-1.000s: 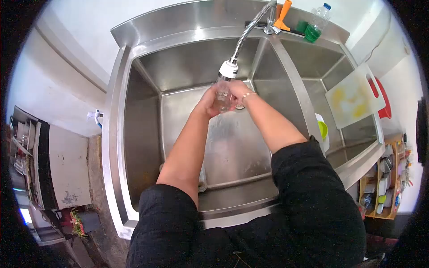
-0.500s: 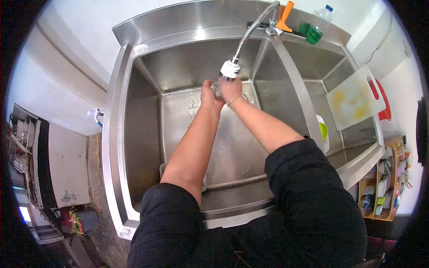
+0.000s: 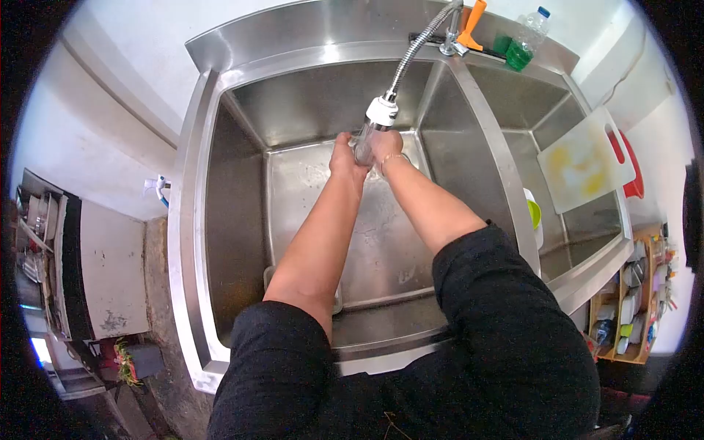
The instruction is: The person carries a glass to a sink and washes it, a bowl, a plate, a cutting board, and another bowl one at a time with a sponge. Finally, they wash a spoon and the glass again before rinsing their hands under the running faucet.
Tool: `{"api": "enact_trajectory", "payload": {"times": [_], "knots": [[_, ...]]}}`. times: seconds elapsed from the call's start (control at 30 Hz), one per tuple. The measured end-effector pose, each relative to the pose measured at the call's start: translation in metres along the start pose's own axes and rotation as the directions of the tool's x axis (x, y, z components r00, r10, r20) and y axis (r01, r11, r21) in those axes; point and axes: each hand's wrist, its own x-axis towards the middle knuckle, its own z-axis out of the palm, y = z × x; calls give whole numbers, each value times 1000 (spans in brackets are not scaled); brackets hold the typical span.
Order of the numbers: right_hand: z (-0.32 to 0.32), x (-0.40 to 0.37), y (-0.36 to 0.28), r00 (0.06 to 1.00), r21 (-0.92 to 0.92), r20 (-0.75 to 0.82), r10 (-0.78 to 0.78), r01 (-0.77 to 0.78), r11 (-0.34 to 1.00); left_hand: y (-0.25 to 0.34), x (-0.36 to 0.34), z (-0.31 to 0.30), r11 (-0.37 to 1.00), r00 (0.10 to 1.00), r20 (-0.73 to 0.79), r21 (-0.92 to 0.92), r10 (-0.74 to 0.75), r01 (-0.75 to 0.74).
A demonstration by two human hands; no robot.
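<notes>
Below the white spray head (image 3: 382,111) of the flexible metal faucet, both my hands are close together over the large steel sink basin (image 3: 301,165). A clear glass-like object (image 3: 362,149) sits between them, under the running water. My left hand (image 3: 343,156) holds it from the left with the thumb raised. My right hand (image 3: 387,147), with a band at the wrist, is closed against its right side; its fingertips are partly hidden by water and the object.
A second basin on the right holds a stained white cutting board (image 3: 583,165) and a lime-green item (image 3: 534,214). An orange-handled tool (image 3: 472,28) and a bottle of green liquid (image 3: 522,50) stand on the back ledge. A clear tray is partly under my left forearm.
My right hand has shifted slightly right and down, so more of the clear object shows. The water stream is now visible below the spray head.
</notes>
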Motion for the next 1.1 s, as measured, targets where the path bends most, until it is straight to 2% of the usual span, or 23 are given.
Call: {"api": "enact_trajectory", "payload": {"times": [0.07,0.1,0.17,0.2,0.27,0.3,0.33,0.4,0.43,0.47,0.5,0.53,0.57,0.6,0.63,0.67,0.77,0.8,0.83,0.9,0.93,1.03,1.1], "knots": [[4,-9,-10,993,75,-121,-14,23,997,-7,-30,23,992,985,-128,-20,119,-122],[8,-18,-21,984,114,-177,-18,39,993,-6,-28,20,990,975,-180,-28,128,-136],[4,-50,-43,964,-105,-23,-266,263,959,-5,-18,9,985,948,-279,-42,150,-168],[2,-67,-52,923,-200,72,-377,384,902,-3,-13,5,988,969,-201,-29,141,-150],[5,-109,-57,864,-191,133,-486,503,843,3,-5,-15,994,993,-46,7,112,-112],[1,-130,-49,716,-189,272,-642,694,694,7,-1,-28,995,995,29,31,94,-94],[-5,-146,-43,524,-154,405,-749,847,509,11,1,-38,996,992,104,53,72,-78],[-21,-167,-42,523,-40,293,-801,843,536,15,1,-55,993,971,240,105,20,-46],[-29,-170,-41,523,17,230,-820,841,541,17,-15,-40,995,996,78,97,-35,27],[-19,-148,-14,660,-196,243,-711,752,630,21,-42,-5,993,993,-77,78,-87,93],[-14,-125,-7,772,-57,260,-581,612,788,21,-54,19,987,964,-226,47,-140,154],[-12,-102,-4,853,75,303,-426,424,903,12,-21,8,999,999,-31,47,-16,17],[-11,-86,-7,893,192,366,-262,203,960,5,-17,10,1000,1000,-4,2,-11,11],[-14,-82,-19,931,329,343,-123,4,944,0,-15,13,999,1000,21,-38,-3,4],[-21,-82,-41,941,463,337,18,-183,868,-1,-21,22,997,999,51,-76,7,-3],[-26,-80,-52,921,576,354,164,-352,737,3,-29,26,986,986,100,-85,-134,142],[-45,-54,-49,815,500,560,150,-477,723,12,-69,37,986,981,180,162,-78,49],[-44,-35,-32,770,426,614,170,-505,750,15,-49,25,980,983,83,130,-165,154],[-53,-35,-28,778,397,620,101,-422,815,18,-38,9,955,943,176,153,-281,255],[-69,-45,-33,770,342,637,-44,-232,911,27,-38,-7,871,799,348,235,-490,432],[-74,-56,-43,795,296,605,-36,-183,938,29,-45,-6,827,764,324,291,-558,481],[-64,-40,-24,790,205,597,139,-318,926,29,-55,-1,885,896,74,213,-437,414],[-48,-33,-21,895,167,408,182,-269,948,26,-51,4,861,964,0,449,-266,238]]}}
